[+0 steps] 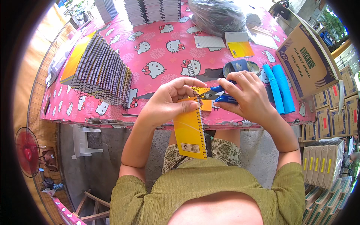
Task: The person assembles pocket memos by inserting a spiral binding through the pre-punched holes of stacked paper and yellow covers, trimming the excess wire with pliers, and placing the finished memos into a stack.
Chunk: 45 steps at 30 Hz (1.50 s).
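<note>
Probably the likeliest trouble lies at the upper end of the coil (196, 90), where the tips of your pliers (225, 99) sit very near your own left fingers: a squeeze made a little off line could pinch skin rather than wire. A hard twist there might also bend the coil out of round, so that pages catch on it, and nipping the cover instead of the wire would mark it. The yellow notebook (189, 129) is tilted in front of you, its lower part hanging past the near edge of the table (159, 45) above your shorts (225, 152); should your thumb slip, it could fall onto them. Your left hand (170, 99) is closed around its upper part, thumb pressed on the cover beside the coil, fingers curled near the top. Your right hand (247, 93) is wrapped over the blue handles, which stand somewhat apart; whether the jaws have bitten on wire, I cannot tell. Both elbows are bent and out to the sides, forearms angled inward so that the hands nearly meet before your chest.
</note>
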Each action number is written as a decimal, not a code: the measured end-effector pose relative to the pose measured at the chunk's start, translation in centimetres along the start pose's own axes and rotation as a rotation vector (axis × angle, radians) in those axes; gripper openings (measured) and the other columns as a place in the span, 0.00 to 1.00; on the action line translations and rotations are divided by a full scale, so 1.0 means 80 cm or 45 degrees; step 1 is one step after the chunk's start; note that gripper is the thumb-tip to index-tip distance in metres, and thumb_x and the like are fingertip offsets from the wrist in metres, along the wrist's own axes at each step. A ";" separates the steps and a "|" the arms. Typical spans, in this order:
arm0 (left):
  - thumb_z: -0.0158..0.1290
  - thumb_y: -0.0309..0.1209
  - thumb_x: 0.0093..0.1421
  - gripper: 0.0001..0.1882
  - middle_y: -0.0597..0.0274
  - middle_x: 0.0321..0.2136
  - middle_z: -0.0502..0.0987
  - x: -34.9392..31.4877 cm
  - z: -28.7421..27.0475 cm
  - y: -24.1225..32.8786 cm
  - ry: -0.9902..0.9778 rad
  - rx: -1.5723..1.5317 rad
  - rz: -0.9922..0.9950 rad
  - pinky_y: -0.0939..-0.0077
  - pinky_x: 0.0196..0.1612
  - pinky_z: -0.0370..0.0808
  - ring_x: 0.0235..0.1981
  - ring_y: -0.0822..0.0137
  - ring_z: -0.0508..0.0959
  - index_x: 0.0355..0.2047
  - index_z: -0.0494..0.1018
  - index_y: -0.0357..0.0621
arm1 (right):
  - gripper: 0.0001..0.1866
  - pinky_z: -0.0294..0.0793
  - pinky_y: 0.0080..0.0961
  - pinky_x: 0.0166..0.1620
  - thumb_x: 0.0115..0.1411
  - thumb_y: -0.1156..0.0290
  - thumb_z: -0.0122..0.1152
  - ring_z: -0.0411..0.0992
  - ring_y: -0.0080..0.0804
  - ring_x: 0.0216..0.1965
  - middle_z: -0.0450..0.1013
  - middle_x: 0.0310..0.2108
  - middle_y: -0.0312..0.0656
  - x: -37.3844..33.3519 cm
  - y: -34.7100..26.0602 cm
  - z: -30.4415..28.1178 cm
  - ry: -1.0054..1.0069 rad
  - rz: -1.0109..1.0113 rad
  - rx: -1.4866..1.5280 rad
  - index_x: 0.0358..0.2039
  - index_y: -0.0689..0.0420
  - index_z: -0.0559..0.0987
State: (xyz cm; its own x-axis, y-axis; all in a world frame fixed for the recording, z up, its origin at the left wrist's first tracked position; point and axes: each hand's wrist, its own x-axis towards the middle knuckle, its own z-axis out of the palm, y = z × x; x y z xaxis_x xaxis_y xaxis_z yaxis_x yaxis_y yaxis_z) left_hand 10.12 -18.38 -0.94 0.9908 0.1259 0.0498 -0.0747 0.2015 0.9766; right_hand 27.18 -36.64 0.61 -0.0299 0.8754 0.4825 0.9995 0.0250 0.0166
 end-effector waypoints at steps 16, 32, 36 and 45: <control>0.62 0.25 0.52 0.23 0.59 0.32 0.78 0.008 -0.010 -0.013 0.185 0.005 -0.093 0.82 0.40 0.75 0.35 0.74 0.78 0.47 0.67 0.33 | 0.26 0.70 0.38 0.40 0.45 0.54 0.70 0.71 0.41 0.36 0.70 0.37 0.42 0.003 0.008 -0.009 0.054 0.012 0.002 0.40 0.55 0.75; 0.60 0.21 0.52 0.19 0.57 0.30 0.78 0.004 0.021 -0.021 0.429 0.395 0.130 0.82 0.37 0.75 0.32 0.73 0.79 0.44 0.68 0.35 | 0.16 0.72 0.24 0.28 0.55 0.58 0.65 0.74 0.25 0.28 0.73 0.26 0.38 0.008 0.022 -0.002 -0.675 0.851 1.256 0.29 0.61 0.79; 0.59 0.20 0.50 0.19 0.52 0.30 0.79 0.009 0.033 -0.027 0.532 0.882 0.308 0.74 0.35 0.75 0.30 0.64 0.80 0.43 0.69 0.42 | 0.20 0.74 0.22 0.32 0.57 0.56 0.63 0.75 0.22 0.31 0.75 0.27 0.38 -0.028 0.023 0.039 -0.538 0.985 1.544 0.35 0.63 0.78; 0.59 0.18 0.51 0.21 0.57 0.31 0.80 0.009 0.021 -0.032 0.633 0.747 0.328 0.79 0.40 0.78 0.37 0.73 0.79 0.45 0.69 0.39 | 0.26 0.67 0.39 0.53 0.48 0.58 0.69 0.69 0.48 0.50 0.71 0.46 0.48 -0.121 0.026 0.084 -0.055 0.536 -0.295 0.45 0.59 0.75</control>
State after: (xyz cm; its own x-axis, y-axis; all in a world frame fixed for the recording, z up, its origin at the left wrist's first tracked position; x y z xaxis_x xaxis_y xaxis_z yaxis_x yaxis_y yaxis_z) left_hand 11.18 -20.48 -3.07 0.7742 0.5434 0.3246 -0.0858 -0.4180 0.9044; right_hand 29.57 -41.82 -9.94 0.3820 0.8059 0.4523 0.8979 -0.4394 0.0246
